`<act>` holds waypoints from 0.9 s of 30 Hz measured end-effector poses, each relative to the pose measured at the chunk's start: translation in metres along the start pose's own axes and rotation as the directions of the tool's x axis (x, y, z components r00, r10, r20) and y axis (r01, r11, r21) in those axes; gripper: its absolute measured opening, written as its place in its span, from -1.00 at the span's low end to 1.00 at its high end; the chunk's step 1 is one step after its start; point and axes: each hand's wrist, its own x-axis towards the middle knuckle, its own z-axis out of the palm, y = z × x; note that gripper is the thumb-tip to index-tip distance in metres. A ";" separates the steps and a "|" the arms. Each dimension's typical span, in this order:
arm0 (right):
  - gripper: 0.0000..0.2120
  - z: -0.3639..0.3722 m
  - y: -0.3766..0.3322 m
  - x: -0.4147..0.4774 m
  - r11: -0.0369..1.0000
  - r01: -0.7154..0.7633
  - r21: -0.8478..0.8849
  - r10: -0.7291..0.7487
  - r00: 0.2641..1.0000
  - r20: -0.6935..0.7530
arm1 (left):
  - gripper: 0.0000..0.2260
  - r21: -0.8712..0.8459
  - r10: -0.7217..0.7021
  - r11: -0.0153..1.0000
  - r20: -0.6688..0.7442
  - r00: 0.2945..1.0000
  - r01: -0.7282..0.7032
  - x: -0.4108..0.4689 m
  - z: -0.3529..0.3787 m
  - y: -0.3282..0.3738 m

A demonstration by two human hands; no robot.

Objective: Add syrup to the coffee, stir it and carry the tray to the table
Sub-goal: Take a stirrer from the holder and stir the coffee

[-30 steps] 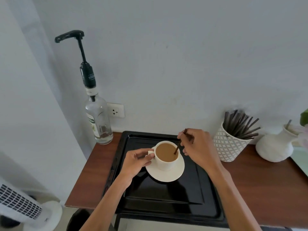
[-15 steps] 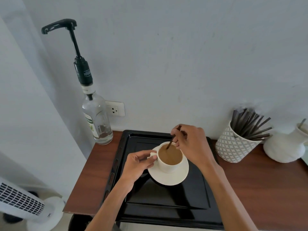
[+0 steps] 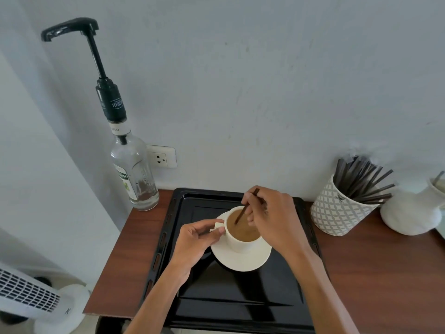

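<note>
A white cup (image 3: 237, 244) of milky coffee stands on a white saucer (image 3: 243, 260) in the upper middle of a black tray (image 3: 231, 302). My left hand (image 3: 197, 239) pinches the cup's handle from the left. My right hand (image 3: 272, 218) hovers over the cup's right side, fingers closed on a thin dark stir stick (image 3: 245, 207) whose lower end dips into the coffee. A clear syrup bottle (image 3: 134, 174) with a tall black pump stands left of the tray, against the wall.
A patterned white pot (image 3: 337, 210) full of dark stir sticks stands right of the tray, with a white vase (image 3: 411, 213) beyond it. The brown counter (image 3: 385, 273) ends at the left near a white fan (image 3: 31, 292) on the floor. A wall socket (image 3: 161, 156) sits behind the bottle.
The stir stick has swung round in the coffee, from the right side to the left and back toward the middle. My left hand has stayed on the handle. The camera has shifted slightly.
</note>
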 end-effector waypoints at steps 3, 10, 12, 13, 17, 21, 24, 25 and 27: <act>-0.76 -0.004 0.002 0.010 0.998 -0.006 -0.058 0.004 0.999 -0.036 | -0.85 -0.018 -0.007 1.000 -0.005 1.000 0.007 0.000 0.001 0.002; -0.71 -0.025 0.011 -0.006 0.985 -0.040 -0.165 0.032 0.998 -0.052 | -0.85 -0.021 -0.006 1.000 -0.004 1.000 0.006 0.000 0.001 0.002; -0.70 -0.019 0.006 -0.011 0.992 -0.035 -0.122 0.034 0.999 -0.004 | -0.80 -0.017 0.006 1.000 0.000 1.000 -0.006 -0.001 0.001 0.002; -0.71 -0.013 0.003 -0.012 0.995 -0.033 -0.091 0.034 0.999 0.013 | -0.76 -0.016 0.012 1.000 0.003 1.000 -0.012 -0.002 0.001 0.002; -0.76 0.007 -0.006 -0.001 0.999 -0.024 -0.035 0.023 0.999 -0.024 | -0.74 -0.028 0.027 0.999 0.016 1.000 -0.026 -0.002 0.000 0.002; -0.75 -0.001 0.001 0.010 0.991 -0.026 -0.133 0.017 0.998 -0.064 | -0.76 -0.061 0.018 0.998 0.011 1.000 -0.017 -0.002 0.001 0.002; -0.74 -0.015 0.009 0.008 0.981 -0.046 -0.190 0.028 0.995 -0.093 | -0.75 -0.050 0.011 0.999 0.005 1.000 -0.010 -0.002 0.002 0.002; -0.74 -0.019 0.012 0.005 0.978 -0.057 -0.202 0.037 0.994 -0.102 | -0.75 -0.048 0.008 0.999 0.005 1.000 -0.008 -0.002 0.002 0.002; -0.73 -0.023 0.014 -0.002 0.977 -0.066 -0.205 0.045 0.994 -0.103 | -0.75 -0.050 0.008 0.999 0.007 1.000 -0.008 -0.002 0.002 0.001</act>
